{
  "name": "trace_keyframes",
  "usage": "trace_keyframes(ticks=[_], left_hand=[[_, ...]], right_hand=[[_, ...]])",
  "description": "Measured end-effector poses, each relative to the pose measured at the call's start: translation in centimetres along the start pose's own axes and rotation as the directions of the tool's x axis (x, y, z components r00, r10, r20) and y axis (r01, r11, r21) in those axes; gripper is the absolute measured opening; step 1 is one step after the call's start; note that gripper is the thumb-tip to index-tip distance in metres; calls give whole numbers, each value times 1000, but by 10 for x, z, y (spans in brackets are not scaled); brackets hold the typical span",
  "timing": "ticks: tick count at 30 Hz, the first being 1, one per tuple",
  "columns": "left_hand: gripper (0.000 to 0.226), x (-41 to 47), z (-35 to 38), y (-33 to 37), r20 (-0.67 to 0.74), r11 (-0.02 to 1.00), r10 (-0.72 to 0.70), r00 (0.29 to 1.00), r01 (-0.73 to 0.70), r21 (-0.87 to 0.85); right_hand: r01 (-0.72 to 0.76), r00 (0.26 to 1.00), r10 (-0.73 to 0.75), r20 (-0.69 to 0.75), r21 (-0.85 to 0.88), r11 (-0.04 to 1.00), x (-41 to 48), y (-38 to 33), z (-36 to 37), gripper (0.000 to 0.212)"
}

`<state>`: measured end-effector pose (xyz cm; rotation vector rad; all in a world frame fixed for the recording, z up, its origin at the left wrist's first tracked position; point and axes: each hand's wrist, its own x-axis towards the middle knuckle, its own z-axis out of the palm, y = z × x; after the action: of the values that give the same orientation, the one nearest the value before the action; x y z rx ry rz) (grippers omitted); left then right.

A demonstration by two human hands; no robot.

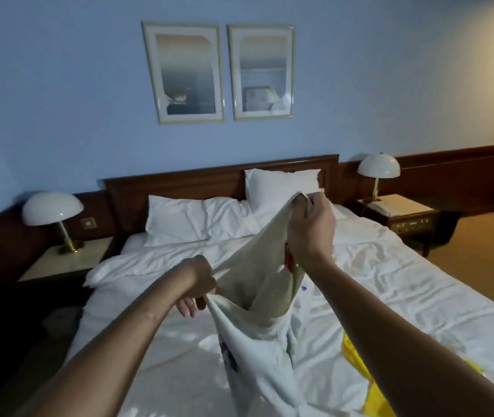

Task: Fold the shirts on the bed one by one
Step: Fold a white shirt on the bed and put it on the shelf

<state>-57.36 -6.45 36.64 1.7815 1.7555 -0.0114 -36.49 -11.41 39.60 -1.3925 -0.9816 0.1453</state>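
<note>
Head view shows the right hand (311,233) raised, its fingers curled and pinching the top edge of a pale shirt (254,299); the fingertips are buried in the cloth. The left hand (199,284), lower and nearer, grips another edge of the same shirt, with a couple of fingers showing below the fold. The shirt hangs stretched between both hands above the bed (420,296), and its lower part runs off the bottom of the frame. Its print shows only as scraps of red and blue, too crumpled to read. A yellow garment (357,362) lies on the sheet just beside it, mostly hidden behind the right forearm. Farther back, a pillow (191,218) lies flat and a second pillow (281,185) leans against the wooden headboard (179,182). A left lamp (53,209) and a right lamp (378,165) flank the bed, and two framed pictures (184,72) hang blurred on the wall.
</note>
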Motion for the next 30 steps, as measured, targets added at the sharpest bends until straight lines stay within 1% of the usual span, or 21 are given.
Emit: trace_keyframes(ticks=[1, 2, 4, 5, 7, 10, 11, 13, 14, 15, 16, 17, 18, 20, 23, 24, 25, 26, 27, 28, 30], left_hand=[[32, -3, -15, -15, -29, 996, -7, 1000, 4, -93], [31, -5, -29, -29, -82, 974, 20, 996, -38, -223], [28, -6, -50, -52, -192, 850, 69, 979, -159, -502], [30, -7, -58, -61, -220, 777, 86, 972, -203, -595], [32, -5, -70, -76, -264, 689, 127, 956, -277, -670], [17, -5, -89, -96, -356, 592, 195, 914, -399, -700], [15, -9, -97, -102, -369, 601, 242, 897, -437, -669], [17, -14, -118, -121, -315, 748, 382, 869, -491, -446], [21, -17, -129, -130, -254, 834, 415, 874, -477, -278], [29, -18, -137, -140, -194, 899, 401, 896, -425, -105], [37, -21, -144, -146, -141, 932, 363, 921, -359, 54], [41, -21, -149, -155, -119, 940, 316, 941, -293, 176], [38, -22, -152, -161, -116, 929, 278, 954, -236, 286], [22, -20, -154, -174, -164, 881, 212, 964, -116, 459], [3, -22, -150, -195, -327, 854, 71, 942, 112, 509], [11, -17, -149, -202, -389, 882, 16, 921, 170, 440], [15, -11, -147, -208, -410, 940, -61, 910, 191, 283], [15, -6, -144, -210, -386, 983, -150, 910, 180, 43], [13, 0, -139, -212, -332, 969, -201, 922, 137, -205], [11, 8, -133, -212, -283, 910, -216, 934, 87, -406], [17, 26, -115, -211, -252, 735, -222, 942, -8, -678]], right_hand=[[0, 1000, 0, -4, 3, 1000, -9, -5, 10, 18], [-11, 1000, 11, 0, 16, 1000, -17, -9, 20, 19], [-55, 998, 53, 37, 48, 997, -33, -17, 37, 21], [-66, 996, 63, 66, 53, 996, -40, -20, 43, 23], [-33, 991, 25, 134, 57, 998, -51, -23, 54, 28], [10, 943, -33, 330, 70, 997, -61, -25, 68, 33], [-20, 909, -18, 416, 88, 996, -63, -23, 71, 31], [-168, 837, 38, 546, 191, 967, -67, -20, 76, 32], [-255, 813, 69, 578, 247, 935, -68, -19, 80, 35], [-305, 806, 101, 583, 264, 915, -69, -16, 83, 35], [-324, 805, 126, 579, 252, 912, -69, -12, 87, 36], [-311, 808, 148, 570, 199, 929, -71, -10, 91, 38], [-271, 816, 147, 560, 145, 951, -72, -8, 94, 39], [-177, 828, 96, 553, 95, 980, -72, -5, 100, 38], [-64, 847, 40, 531, 27, 998, -70, -1, 112, 31], [-27, 854, 23, 520, 0, 1000, -70, 0, 117, 29], [2, 858, 9, 513, -21, 1000, -71, 1, 122, 30], [21, 864, -4, 504, -28, 999, -72, 3, 127, 31], [33, 869, -16, 494, -27, 999, -73, 3, 131, 31], [49, 878, -34, 477, -20, 999, -74, 5, 134, 26], [71, 896, -58, 440, -13, 997, -72, 8, 139, 18]])
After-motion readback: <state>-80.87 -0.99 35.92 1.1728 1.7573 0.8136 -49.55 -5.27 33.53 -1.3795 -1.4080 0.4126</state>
